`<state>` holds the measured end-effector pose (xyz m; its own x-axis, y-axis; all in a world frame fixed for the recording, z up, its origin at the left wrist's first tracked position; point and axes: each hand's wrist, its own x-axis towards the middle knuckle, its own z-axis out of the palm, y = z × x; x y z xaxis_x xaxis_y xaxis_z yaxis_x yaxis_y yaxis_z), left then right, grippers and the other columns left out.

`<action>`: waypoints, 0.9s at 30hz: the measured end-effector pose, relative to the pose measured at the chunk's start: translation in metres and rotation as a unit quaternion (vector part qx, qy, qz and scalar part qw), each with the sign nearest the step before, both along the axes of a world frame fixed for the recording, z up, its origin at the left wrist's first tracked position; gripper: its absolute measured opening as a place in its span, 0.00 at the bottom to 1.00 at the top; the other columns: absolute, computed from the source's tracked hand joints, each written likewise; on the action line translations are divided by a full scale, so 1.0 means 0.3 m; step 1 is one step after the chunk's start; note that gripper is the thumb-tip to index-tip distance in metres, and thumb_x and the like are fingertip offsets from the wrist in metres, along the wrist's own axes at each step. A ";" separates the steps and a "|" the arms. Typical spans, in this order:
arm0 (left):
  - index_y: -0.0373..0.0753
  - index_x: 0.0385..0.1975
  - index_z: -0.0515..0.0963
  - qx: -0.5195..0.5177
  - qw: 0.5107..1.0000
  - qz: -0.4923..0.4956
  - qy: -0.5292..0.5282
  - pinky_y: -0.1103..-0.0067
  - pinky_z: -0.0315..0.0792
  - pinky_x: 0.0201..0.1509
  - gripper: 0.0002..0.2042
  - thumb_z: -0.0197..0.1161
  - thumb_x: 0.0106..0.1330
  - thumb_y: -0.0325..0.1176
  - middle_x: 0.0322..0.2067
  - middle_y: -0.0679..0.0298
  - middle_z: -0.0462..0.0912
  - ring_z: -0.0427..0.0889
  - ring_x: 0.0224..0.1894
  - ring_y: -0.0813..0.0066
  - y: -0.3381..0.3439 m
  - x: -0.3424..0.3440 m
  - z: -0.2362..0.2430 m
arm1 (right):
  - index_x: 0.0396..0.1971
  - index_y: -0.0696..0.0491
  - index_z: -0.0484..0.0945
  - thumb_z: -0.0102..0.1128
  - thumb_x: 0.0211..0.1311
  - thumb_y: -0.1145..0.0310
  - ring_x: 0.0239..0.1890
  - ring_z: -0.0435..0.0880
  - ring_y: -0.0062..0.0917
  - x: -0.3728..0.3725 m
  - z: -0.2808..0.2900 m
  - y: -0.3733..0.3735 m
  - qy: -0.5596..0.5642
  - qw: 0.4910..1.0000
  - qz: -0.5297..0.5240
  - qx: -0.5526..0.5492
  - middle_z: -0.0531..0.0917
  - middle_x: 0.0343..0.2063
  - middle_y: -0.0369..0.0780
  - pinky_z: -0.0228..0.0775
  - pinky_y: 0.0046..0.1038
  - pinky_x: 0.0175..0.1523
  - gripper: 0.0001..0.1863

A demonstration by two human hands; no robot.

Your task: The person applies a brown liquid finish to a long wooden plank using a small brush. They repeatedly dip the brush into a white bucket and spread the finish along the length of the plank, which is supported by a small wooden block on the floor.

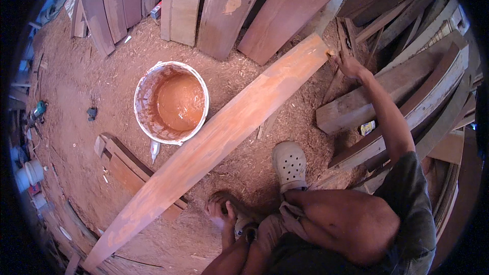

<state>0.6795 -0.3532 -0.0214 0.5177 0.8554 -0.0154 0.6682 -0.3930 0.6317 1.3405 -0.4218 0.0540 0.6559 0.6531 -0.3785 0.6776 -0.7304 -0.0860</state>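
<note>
A long wooden plank (219, 142), smeared with wet orange-brown filler, runs slantwise from the lower left to the upper right. At its far right end, my right hand (349, 65) is closed at the edge. An orange-coated bit shows by the fingertips, too small to name. My left hand (222, 214) is low in front of me, beside my left foot, apart from the plank. Its fingers curl by a dark rounded shape; what they hold, if anything, is hidden. Left of the plank stands a white bucket (141, 128) with orange-brown paste (178, 99) inside.
Several wide boards (224, 12) lean along the far side. Stacked timbers (379, 99) crowd the right. Short wood pieces (127, 173) lie partly under the plank. A white-capped tube (155, 148) is beside the bucket. A power tool (38, 112) lies far left. My clog (289, 163) stands on sawdust-strewn ground.
</note>
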 end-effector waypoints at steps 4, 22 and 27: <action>0.41 0.33 0.79 -0.008 1.000 -0.010 0.006 0.58 0.62 0.62 0.07 0.62 0.63 0.37 0.39 0.59 0.82 0.79 0.47 0.59 0.003 0.001 -0.002 | 0.54 0.64 0.65 0.40 0.74 0.43 0.56 0.75 0.58 -0.034 -0.027 0.045 0.010 0.998 -0.046 -0.052 0.76 0.49 0.66 0.65 0.51 0.62 0.33; 0.38 0.33 0.79 -0.016 1.000 -0.004 0.011 0.57 0.61 0.64 0.09 0.63 0.62 0.37 0.40 0.57 0.82 0.78 0.49 0.55 -0.010 -0.016 -0.023 | 0.54 0.59 0.72 0.52 0.69 0.47 0.46 0.81 0.55 0.048 0.070 0.111 -0.036 0.998 0.049 0.019 0.83 0.39 0.57 0.73 0.46 0.51 0.29; 0.39 0.34 0.80 -0.033 0.999 0.018 0.036 0.57 0.61 0.64 0.09 0.62 0.63 0.38 0.40 0.58 0.82 0.78 0.49 0.55 -0.030 -0.030 -0.037 | 0.50 0.58 0.76 0.55 0.69 0.52 0.44 0.83 0.50 0.026 0.070 0.170 -0.007 0.994 0.101 -0.042 0.84 0.38 0.54 0.73 0.44 0.49 0.23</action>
